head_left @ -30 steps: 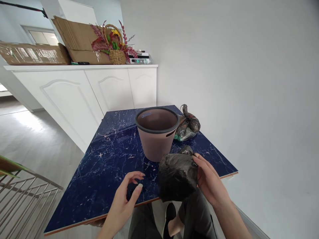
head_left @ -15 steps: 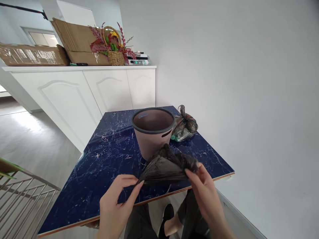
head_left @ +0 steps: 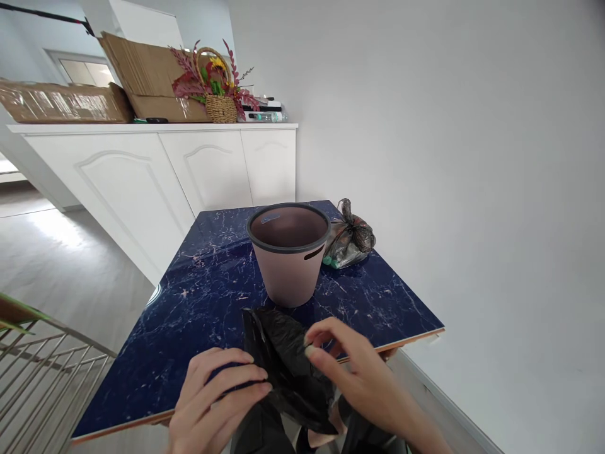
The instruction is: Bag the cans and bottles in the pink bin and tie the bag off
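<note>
A black plastic garbage bag [head_left: 283, 353] hangs between my hands at the near edge of the table, its lower part over my lap. My left hand [head_left: 215, 397] has its fingers against the bag's left side, with the thumb hidden. On the right, the thumb and fingertips of my right hand [head_left: 347, 362] are pinched together at the bag's edge. A pinkish-brown trash can [head_left: 289, 277] with a dark rim stands upright just beyond the bag, apart from both hands. Its inside shows no liner.
A knotted, filled dark plastic bag [head_left: 352, 243] sits behind the can on the blue marbled table [head_left: 198, 321]. White cabinets [head_left: 217, 167] behind carry cardboard boxes [head_left: 146, 75] and a flower basket [head_left: 220, 108]. A metal rack [head_left: 51, 372] stands at left, a wall at right.
The bag has come down and toward me, away from the can's front. My right hand has moved left, closer to my left hand, which has shifted slightly down and left.
</note>
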`<state>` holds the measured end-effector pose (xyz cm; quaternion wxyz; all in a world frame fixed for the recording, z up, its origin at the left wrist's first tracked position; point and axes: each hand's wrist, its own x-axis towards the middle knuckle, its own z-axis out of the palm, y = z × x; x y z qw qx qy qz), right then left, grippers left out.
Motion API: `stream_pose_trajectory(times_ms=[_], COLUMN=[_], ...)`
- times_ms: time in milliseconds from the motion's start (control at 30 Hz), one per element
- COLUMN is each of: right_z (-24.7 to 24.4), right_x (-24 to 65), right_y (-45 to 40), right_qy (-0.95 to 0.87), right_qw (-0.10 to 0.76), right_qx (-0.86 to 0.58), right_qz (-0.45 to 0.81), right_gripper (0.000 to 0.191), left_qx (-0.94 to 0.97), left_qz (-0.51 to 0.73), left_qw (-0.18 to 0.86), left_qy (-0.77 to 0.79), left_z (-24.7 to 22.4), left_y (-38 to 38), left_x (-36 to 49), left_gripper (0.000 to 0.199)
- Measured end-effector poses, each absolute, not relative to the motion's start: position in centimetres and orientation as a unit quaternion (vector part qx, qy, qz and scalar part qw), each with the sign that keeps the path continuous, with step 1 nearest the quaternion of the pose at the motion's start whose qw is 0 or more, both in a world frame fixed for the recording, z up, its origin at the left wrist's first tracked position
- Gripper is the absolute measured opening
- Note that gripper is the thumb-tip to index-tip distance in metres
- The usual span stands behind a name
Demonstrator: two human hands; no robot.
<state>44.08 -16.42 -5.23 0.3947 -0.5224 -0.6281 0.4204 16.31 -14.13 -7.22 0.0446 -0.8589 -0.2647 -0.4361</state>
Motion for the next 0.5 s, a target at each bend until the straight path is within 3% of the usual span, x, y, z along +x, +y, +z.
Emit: stream_pose_trajectory(times_ms=[100,167,233,500], right_z=[-5.1,-5.5,-5.7,-3.1], right_x=[43.0,43.2,43.9,47.7], right_y=[-14.4,-13.5,-13.0,-12.5], right_qy=[-0.688,-0.702,-0.7,-0.687], right_qw=[0.271,0.234,0.248,0.405], right_qx=[-0.418,-0.368,-0.383,-0.548], right_qz=[0.527,0.563,0.549,0.253], right_gripper=[0.034,0.035,0.032,0.029], left_qx=[-0.871,-0.871,-0.87,-0.89], left_qz=[-0.428,-0.43,-0.432,-0.4], left_qw=[0.046,0.038,0.023,-0.073], left_qy=[-0.237,-0.234,-0.237,-0.206], left_z=[-6.8,-6.5,-6.3,-5.9], left_y=[-15.0,-15.4,-15.6,-14.6], left_x=[16.8,16.8,16.7,15.5], left_gripper=[0.022,0.021,0.019,0.019])
